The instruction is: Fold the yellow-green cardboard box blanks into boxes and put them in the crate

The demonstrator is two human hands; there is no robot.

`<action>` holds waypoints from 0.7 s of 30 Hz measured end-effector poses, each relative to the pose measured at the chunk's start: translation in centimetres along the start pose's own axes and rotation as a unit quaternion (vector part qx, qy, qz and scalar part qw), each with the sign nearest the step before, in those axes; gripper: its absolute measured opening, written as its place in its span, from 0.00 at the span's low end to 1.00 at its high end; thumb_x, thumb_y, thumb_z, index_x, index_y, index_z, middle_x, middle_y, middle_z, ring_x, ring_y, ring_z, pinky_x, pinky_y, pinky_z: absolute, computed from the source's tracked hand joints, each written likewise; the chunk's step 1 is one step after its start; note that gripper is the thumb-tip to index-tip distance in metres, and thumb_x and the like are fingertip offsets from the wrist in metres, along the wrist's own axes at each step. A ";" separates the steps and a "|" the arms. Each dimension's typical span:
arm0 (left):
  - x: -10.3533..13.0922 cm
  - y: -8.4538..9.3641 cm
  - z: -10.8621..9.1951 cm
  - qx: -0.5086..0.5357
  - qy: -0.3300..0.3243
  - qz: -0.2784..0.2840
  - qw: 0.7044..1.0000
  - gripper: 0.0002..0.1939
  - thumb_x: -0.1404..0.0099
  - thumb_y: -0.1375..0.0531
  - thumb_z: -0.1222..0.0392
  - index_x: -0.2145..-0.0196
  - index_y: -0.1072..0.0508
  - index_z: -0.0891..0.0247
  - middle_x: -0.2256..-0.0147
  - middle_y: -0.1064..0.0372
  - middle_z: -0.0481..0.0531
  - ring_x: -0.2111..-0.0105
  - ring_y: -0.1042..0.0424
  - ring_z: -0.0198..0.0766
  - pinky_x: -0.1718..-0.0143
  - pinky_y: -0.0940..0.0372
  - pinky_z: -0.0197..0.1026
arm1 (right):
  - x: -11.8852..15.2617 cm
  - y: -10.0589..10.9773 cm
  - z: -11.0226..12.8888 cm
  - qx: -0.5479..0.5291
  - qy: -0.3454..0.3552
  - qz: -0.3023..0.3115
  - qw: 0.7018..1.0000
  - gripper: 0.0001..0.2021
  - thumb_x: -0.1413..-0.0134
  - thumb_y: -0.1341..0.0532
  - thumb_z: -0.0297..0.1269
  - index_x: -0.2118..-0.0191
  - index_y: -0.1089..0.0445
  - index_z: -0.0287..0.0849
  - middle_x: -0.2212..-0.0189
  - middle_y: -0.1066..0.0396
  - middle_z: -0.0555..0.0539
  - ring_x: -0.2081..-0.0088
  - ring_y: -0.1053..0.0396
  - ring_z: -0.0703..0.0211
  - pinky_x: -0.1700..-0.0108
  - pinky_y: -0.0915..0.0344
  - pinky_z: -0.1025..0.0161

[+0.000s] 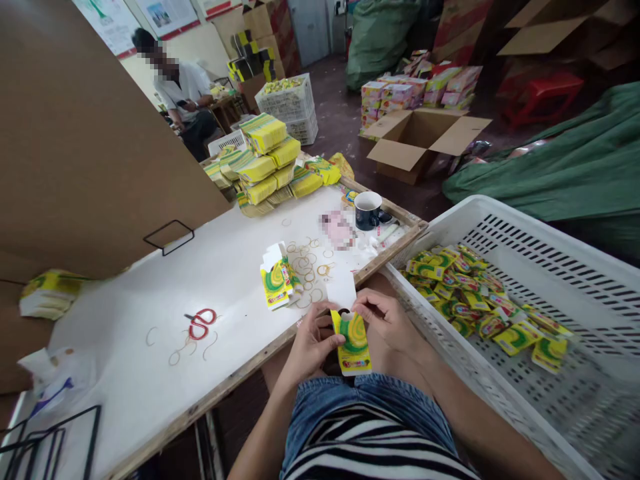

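Note:
Above my lap, just off the table edge, is a small yellow and green carton (354, 339) with its white top flap raised. My left hand (316, 339) grips the carton's left side, thumb across the printed front. My right hand (384, 319) pinches the upper right corner by the flap. A short stack of flat yellow cartons (276, 283) lies on the white table (165, 287) just ahead of my left hand. Loose rubber bands (310, 275) are scattered beside that stack. To my right, a white plastic crate (500, 390) holds many yellow cartons (465, 293).
Red-handled scissors (202, 324) lie on the table's left part. A dark mug (367, 212) stands near the right edge. Bundled yellow cartons (265, 163) are piled at the far end. An open cardboard box (415, 143) sits on the floor; a person (187, 90) sits at the back left.

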State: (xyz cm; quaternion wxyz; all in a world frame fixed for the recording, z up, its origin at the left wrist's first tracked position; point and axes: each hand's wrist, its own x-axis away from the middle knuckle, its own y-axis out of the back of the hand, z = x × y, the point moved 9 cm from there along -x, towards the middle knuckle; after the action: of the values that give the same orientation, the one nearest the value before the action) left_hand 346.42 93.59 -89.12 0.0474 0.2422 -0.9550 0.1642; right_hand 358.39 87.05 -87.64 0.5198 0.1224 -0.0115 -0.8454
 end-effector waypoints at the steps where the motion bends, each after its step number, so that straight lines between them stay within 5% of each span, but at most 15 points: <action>1: 0.0 -0.1 0.1 0.009 0.001 -0.002 1.000 0.34 0.43 0.32 0.61 0.44 0.45 0.55 0.62 0.26 0.52 0.66 0.24 0.39 0.65 0.30 0.39 | 0.0 0.2 -0.1 -0.003 0.004 -0.015 1.000 0.11 0.39 0.42 0.42 0.68 0.30 0.42 0.70 0.30 0.48 0.67 0.32 0.59 0.63 0.35 0.64; 4: -0.2 -0.4 0.3 0.010 0.010 -0.005 1.000 0.40 0.44 0.32 0.59 0.40 0.48 0.53 0.58 0.26 0.54 0.66 0.24 0.41 0.65 0.30 0.41 | 0.1 0.7 -0.9 -0.045 -0.011 -0.061 0.997 0.10 0.41 0.40 0.42 0.56 0.32 0.44 0.64 0.28 0.47 0.63 0.30 0.57 0.61 0.33 0.63; 8: -0.4 0.7 0.6 -0.045 0.015 -0.051 0.998 0.28 0.43 0.33 0.57 0.48 0.38 0.59 0.58 0.26 0.55 0.68 0.24 0.40 0.70 0.30 0.37 | 0.4 1.7 -0.8 -0.036 -0.013 -0.095 0.995 0.15 0.40 0.42 0.44 0.51 0.32 0.45 0.58 0.28 0.45 0.60 0.30 0.56 0.60 0.33 0.63; 15: -0.7 0.8 0.6 -0.121 -0.009 -0.082 0.989 0.23 0.40 0.39 0.63 0.47 0.35 0.60 0.54 0.27 0.56 0.61 0.24 0.41 0.63 0.29 0.38 | 0.1 -0.4 -1.9 0.023 -0.091 0.052 0.994 0.16 0.44 0.40 0.39 0.50 0.32 0.44 0.78 0.35 0.56 0.75 0.37 0.63 0.71 0.42 0.68; 21: -0.7 -0.1 0.6 -0.065 0.001 -0.040 0.997 0.27 0.40 0.37 0.60 0.43 0.37 0.60 0.52 0.28 0.59 0.57 0.25 0.44 0.59 0.29 0.41 | -0.2 0.2 -2.0 0.151 -0.087 0.019 0.985 0.15 0.47 0.40 0.36 0.52 0.32 0.45 0.78 0.35 0.55 0.76 0.37 0.63 0.73 0.44 0.67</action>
State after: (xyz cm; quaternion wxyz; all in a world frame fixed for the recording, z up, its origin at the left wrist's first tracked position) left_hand 347.06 93.57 -89.77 0.0704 0.2765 -0.9532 0.0998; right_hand 359.09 87.30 -89.47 0.5082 0.1253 -0.1859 -0.8315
